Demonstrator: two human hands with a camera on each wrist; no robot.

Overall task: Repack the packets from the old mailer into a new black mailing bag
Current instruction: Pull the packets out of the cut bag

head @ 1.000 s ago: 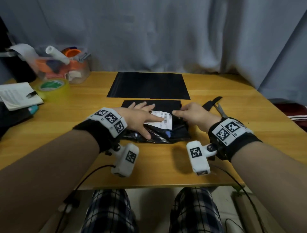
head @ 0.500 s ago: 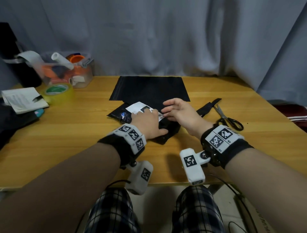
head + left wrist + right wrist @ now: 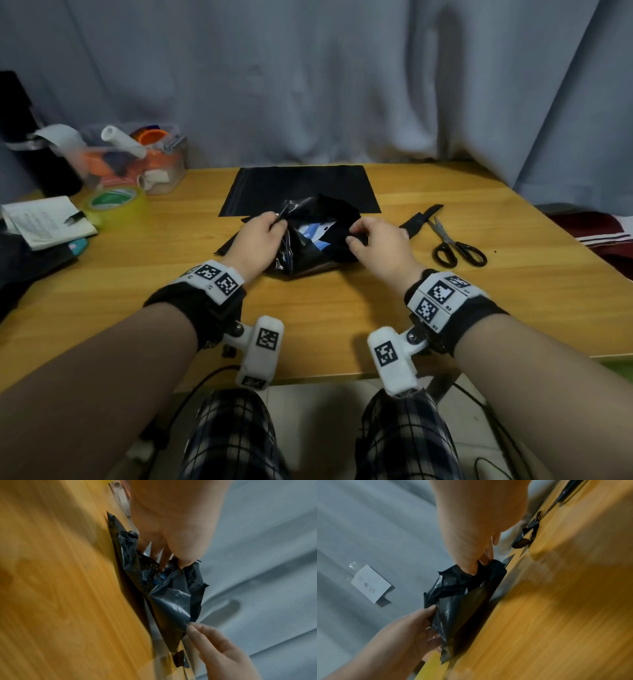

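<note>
Since half second ago: old mailer (image 3: 310, 251) flipped label-down, mouth now pulled open; both hands shifted to its rim. Mailer at table (image 3: 394, 308) centre, crumpled, its far edge overlapping near edge of flat new bag (image 3: 301, 185). Blue-white packets (image 3: 313, 236) visible inside opening. Left hand (image 3: 257, 240) pinches left rim, fingers curled on film. Right hand (image 3: 380, 245) pinches right rim likewise. Scissors (image 3: 457, 248) and cut strip (image 3: 419, 219) just right of right hand; bare wood in front of mailer. Tape roll (image 3: 114, 202), tub (image 3: 133, 161) well left.
</note>
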